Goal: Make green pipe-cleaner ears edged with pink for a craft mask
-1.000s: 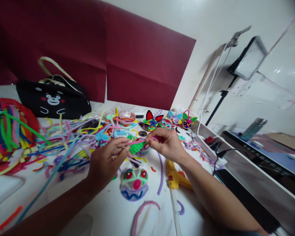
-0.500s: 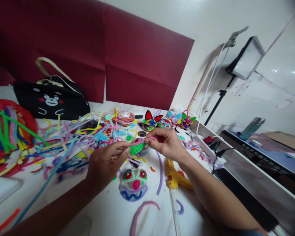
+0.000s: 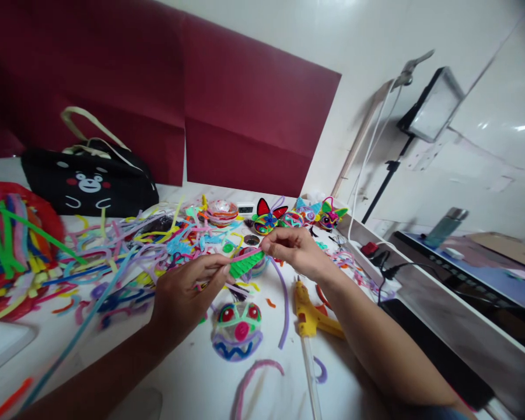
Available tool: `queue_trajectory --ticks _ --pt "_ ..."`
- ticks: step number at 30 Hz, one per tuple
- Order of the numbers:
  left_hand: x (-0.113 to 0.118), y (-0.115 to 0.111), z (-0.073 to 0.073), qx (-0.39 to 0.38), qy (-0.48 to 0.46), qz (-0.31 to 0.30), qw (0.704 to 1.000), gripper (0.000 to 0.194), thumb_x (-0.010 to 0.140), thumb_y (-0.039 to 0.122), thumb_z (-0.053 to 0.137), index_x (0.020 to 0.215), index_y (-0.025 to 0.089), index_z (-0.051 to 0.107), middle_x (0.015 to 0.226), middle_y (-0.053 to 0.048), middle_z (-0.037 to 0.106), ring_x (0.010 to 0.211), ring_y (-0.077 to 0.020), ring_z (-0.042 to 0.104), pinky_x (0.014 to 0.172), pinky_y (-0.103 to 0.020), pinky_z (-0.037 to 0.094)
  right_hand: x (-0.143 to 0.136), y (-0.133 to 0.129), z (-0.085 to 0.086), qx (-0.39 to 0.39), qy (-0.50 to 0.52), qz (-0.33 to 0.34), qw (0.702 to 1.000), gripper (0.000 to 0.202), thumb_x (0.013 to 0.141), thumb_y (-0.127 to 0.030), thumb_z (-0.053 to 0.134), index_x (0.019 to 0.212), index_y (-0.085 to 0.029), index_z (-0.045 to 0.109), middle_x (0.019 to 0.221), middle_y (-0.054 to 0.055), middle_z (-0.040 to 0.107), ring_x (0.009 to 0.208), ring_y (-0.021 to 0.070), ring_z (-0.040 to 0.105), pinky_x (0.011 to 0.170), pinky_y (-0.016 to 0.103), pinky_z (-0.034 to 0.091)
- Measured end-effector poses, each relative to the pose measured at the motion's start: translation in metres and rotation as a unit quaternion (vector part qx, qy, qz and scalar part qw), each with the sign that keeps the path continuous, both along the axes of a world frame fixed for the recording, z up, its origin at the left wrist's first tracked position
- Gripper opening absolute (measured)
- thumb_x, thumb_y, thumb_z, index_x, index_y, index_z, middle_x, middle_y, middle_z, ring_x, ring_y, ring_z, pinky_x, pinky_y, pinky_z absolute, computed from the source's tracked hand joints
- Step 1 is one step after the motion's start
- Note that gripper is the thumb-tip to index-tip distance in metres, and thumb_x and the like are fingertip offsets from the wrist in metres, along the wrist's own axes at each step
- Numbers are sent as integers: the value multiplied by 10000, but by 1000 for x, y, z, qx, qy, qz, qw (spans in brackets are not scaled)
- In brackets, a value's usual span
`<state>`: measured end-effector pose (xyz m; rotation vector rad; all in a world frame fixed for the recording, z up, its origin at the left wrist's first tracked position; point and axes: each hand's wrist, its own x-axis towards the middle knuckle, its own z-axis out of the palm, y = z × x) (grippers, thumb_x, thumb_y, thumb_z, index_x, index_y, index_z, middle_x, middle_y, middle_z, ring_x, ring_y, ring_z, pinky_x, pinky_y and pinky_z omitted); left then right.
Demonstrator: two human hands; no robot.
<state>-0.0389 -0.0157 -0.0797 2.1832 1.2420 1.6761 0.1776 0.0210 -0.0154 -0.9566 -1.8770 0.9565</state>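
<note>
Between my two hands is a small green piece edged with a pink pipe cleaner (image 3: 246,265), held up over the table. My left hand (image 3: 188,291) pinches its left end, and my right hand (image 3: 295,251) pinches the right end. Just below them on the white table lies a round clown-like face (image 3: 237,331) with red eyes, a pink nose and a blue zigzag mouth. A purple pipe cleaner (image 3: 284,309) and a yellow glue gun (image 3: 307,315) rest by my right forearm. Nearer to me is a curved pink pipe cleaner (image 3: 249,379).
Loose pipe cleaners (image 3: 131,251) cover the left and middle of the table. A red bag of pipe cleaners (image 3: 48,233) and a black bag (image 3: 91,186) stand at the left. Finished masks (image 3: 269,219) sit at the back. A lamp (image 3: 435,105) and power strip (image 3: 387,286) are at the right.
The pink-edged green piece has turned a little, so more of its green face shows. Both hands keep their pinch and have hardly moved.
</note>
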Motion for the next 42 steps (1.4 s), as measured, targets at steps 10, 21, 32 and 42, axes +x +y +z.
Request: queue_trajectory --ticks 10,21,32,42 --pt "4 -2 2 -57 -77 -18 995 109 803 263 649 903 226 669 699 49 744 645 -131 723 640 -167 557 -1 3 -2 -31 36 18 999 82 697 -202 633 713 -128 666 610 -15 602 557 87 510 552 220 384" --pt "10 -5 10 -141 -182 -34 973 129 754 284 665 855 203 660 629 23 722 611 -150 704 636 -215 571 5 1 -2 195 -93 14 976 153 856 -201 580 858 -135 718 780 34 676 693 108 577 638 225 426" --pt "12 -5 10 -168 -226 -29 959 153 746 288 675 862 192 652 634 9 723 612 -166 704 630 -250 580 2 1 -4 250 -128 22 960 190 886 -185 534 917 -136 715 810 52 675 743 130 600 698 248 445" --pt "14 -6 11 -161 -224 -28 961 145 733 294 684 842 202 662 632 8 718 613 -174 707 660 -274 588 0 6 -8 67 -45 19 997 194 788 -247 613 833 -111 743 696 26 660 584 94 510 536 212 384"
